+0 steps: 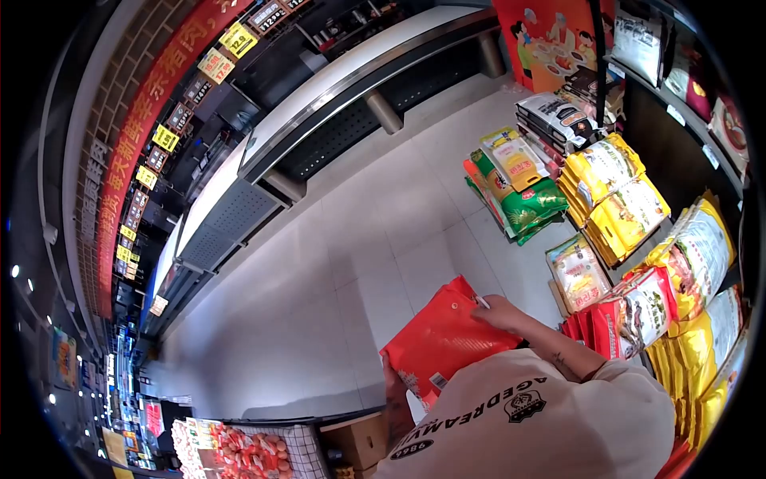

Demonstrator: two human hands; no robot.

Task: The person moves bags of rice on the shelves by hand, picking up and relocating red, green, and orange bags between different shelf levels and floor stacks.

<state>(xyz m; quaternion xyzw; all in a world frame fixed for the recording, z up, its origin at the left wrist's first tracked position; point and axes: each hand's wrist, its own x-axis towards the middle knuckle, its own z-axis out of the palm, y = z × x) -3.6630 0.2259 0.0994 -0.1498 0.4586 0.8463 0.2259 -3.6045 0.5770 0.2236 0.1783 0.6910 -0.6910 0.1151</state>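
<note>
So I'm holding this red bag (447,331) in front of my shirt (535,407), right hand (499,311) clamped on its upper corner. My left hand (391,379) is touching the opposite edge, but it's half hidden, so I can't tell how tight. Looks kinda heavy, giving in the middle and maybe slippery, so I'd be grabbing both ends. It's showing shiny red plastic, a pale pattern and a barcode (438,381).
</note>
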